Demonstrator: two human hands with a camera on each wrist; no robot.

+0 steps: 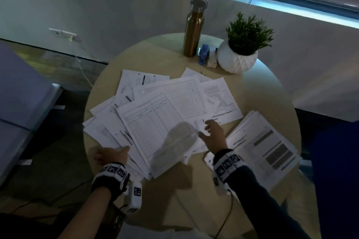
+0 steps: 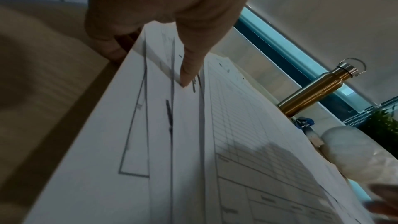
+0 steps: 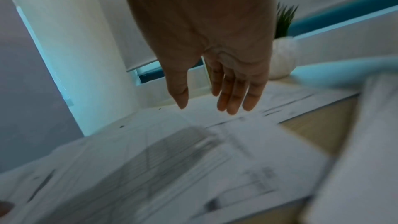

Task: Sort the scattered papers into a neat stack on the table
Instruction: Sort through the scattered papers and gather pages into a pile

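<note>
The loose papers [image 1: 155, 114] lie spread out in the middle of the round table [image 1: 174, 196]. My left hand [image 1: 111, 155] pinches their near left edge, thumb [image 2: 189, 67] on top and fingers under. My right hand [image 1: 212, 134] hangs just above the papers, fingers [image 3: 234, 94] straight, holding nothing. A neater stack [image 1: 266, 145] sits right of the papers. Beyond the papers stand a bottle [image 1: 194, 29] and a plant [image 1: 242, 44].

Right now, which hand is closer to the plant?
The right hand. It hovers open over the papers in the middle of the table, with the plant beyond it at the far edge. The left hand pinches papers at the near left edge, farther away.
</note>
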